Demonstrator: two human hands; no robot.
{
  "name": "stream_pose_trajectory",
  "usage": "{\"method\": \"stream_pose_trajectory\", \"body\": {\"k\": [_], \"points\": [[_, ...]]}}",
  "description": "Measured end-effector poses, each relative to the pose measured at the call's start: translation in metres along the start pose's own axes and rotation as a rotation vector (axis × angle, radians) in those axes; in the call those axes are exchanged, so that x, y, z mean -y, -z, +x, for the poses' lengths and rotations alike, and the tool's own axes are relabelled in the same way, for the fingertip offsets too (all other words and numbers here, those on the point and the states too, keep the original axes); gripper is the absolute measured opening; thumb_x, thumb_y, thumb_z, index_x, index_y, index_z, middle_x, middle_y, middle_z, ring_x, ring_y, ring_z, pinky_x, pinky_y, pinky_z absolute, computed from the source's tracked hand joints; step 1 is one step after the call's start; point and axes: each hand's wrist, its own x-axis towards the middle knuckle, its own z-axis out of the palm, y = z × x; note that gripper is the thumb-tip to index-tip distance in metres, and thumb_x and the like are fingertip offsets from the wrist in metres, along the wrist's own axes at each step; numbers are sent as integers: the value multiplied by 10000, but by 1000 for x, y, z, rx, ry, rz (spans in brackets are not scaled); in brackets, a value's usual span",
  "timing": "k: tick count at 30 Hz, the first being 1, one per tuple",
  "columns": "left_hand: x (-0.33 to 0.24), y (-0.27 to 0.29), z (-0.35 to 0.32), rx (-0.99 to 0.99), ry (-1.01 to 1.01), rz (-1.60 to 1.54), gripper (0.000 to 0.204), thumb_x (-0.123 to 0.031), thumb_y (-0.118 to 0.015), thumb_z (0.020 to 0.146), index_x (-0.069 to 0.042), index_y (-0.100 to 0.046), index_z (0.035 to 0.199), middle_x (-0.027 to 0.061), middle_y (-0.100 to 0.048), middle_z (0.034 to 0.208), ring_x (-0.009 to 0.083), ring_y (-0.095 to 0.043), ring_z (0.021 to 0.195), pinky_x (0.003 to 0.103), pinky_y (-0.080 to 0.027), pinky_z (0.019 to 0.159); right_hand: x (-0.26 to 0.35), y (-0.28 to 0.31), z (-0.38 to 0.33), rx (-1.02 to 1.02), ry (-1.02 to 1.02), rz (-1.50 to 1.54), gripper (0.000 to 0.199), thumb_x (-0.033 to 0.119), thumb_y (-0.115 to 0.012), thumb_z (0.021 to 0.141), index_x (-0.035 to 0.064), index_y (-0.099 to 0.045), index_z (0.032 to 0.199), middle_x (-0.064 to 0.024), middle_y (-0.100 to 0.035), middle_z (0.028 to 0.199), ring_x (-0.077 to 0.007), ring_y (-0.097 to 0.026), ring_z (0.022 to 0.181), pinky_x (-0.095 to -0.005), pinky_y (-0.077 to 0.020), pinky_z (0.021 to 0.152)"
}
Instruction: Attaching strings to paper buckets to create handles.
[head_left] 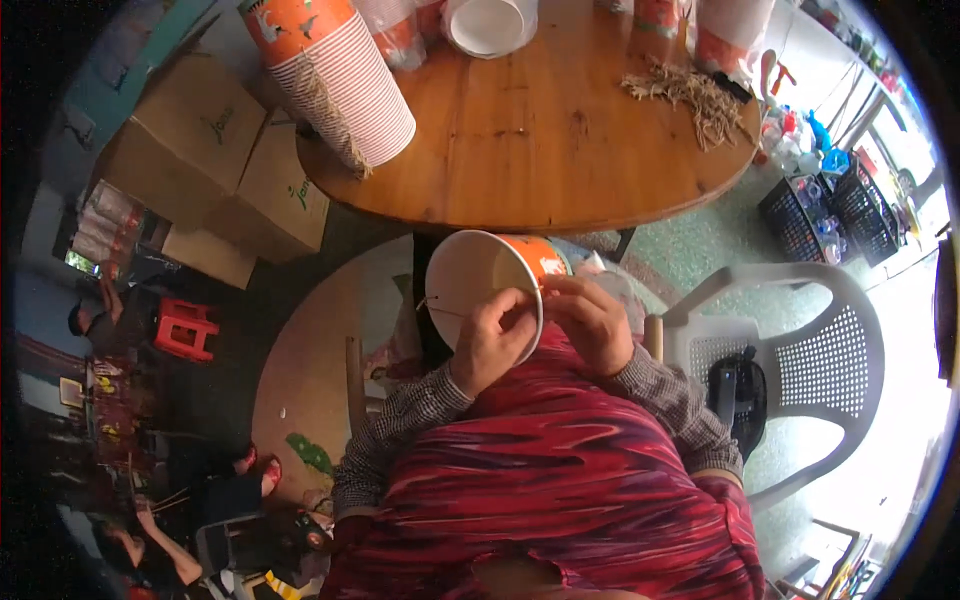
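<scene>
A paper bucket (478,268), white inside and orange with printed pictures outside, lies tilted in front of my body with its mouth facing me. A thin cord (445,311) runs from a small hole in its left wall to my left hand (496,338). That hand's fingers are curled and closed on the cord at the bucket's mouth. My right hand (592,322) is at the right rim, thumb and fingertips pinched together against the outside. Whatever lies between those fingertips is too small to make out.
A wooden table (500,150) carries a tall stack of buckets (345,90), loose cord bundles (700,100) and a white bowl-like container (487,25). Cardboard boxes (190,150) stand left. A plastic chair (820,350) and black baskets (800,215) are right. People (165,545) sit at far left.
</scene>
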Motion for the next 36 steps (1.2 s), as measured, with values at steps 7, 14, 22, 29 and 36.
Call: {"method": "stream_pose_trajectory", "body": {"k": [7, 14, 22, 29, 36], "points": [[2, -7, -2, 45, -92, 9, 80, -45, -611, 800, -9, -598, 870, 136, -629, 780, 235, -646, 725, 316, -500, 635, -8, 42, 27, 92, 211, -481, 291, 100, -618, 718, 38, -563, 997, -104, -611, 1051, -259, -634, 856, -337, -523, 652], [10, 3, -2, 147, -176, 51, 85, -36, -602, 807, 2, -598, 884, 136, -635, 837, 219, -645, 791, 299, -506, 693, 11, 12, 70, 247, 121, -58, 149, 23, -614, 774, 35, -598, 922, -124, -643, 909, -273, -638, 720, -321, -505, 600], [7, 37, 6, -313, -346, 211, 87, 33, -595, 799, 0, -580, 878, 117, -578, 838, 236, -603, 748, 291, -492, 640, 9, -19, 45, 287, -567, 540, 107, 75, -615, 876, 6, -597, 955, 6, -604, 749, -49, -561, 633, -193, -440, 534], [-4, 44, 5, -268, -478, 351, 126, 25, -626, 796, -19, -613, 913, 119, -580, 833, 257, -602, 767, 300, -486, 668, 13, -34, 37, 313, -650, 681, 99, 97, -585, 904, 10, -576, 949, 4, -562, 734, -61, -545, 634, -210, -452, 555], [-3, 27, -16, -125, 26, -260, 191, -33, -525, 907, 8, -478, 1087, 76, -600, 961, 76, -555, 710, 211, -458, 630, 13, -35, 29, 28, -549, 756, 88, 94, -606, 895, 15, -572, 913, -7, -589, 749, -64, -559, 643, -208, -461, 564]]}}
